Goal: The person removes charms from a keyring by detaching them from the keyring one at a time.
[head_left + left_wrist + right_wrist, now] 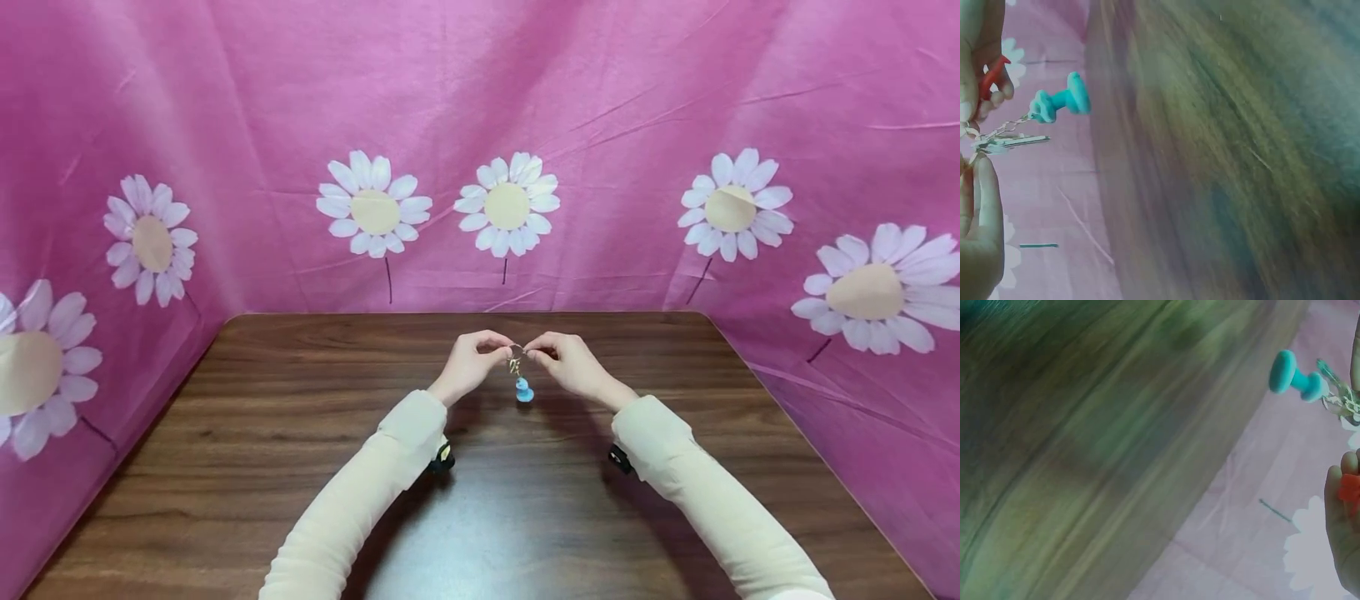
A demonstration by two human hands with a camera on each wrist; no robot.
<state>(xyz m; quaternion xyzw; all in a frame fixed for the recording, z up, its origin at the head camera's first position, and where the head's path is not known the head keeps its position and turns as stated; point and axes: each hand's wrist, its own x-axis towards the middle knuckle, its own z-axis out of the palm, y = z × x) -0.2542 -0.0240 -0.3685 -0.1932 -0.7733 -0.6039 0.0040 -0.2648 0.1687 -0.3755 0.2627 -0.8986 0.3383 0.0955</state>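
Note:
Above the far part of the table, both hands pinch a thin metal key ring (517, 347) between them. My left hand (467, 364) has its thumb and fingertips at the ring's left side. On the opposite side, my right hand (573, 364) pinches it too. Metal keys (1019, 142) hang from the ring, along with a short chain carrying a light-blue charm (524, 392), flared at its end. A small red piece (1350, 489) lies against the right hand's curled fingers; its kind is unclear, and the head view hides it.
The dark wood-grain table (247, 467) spreads beneath both forearms. A pink cloth (465, 75) with white daisies stands round the back and sides. A black strap device (442, 458) shows at the left wrist, another (620, 458) at the right.

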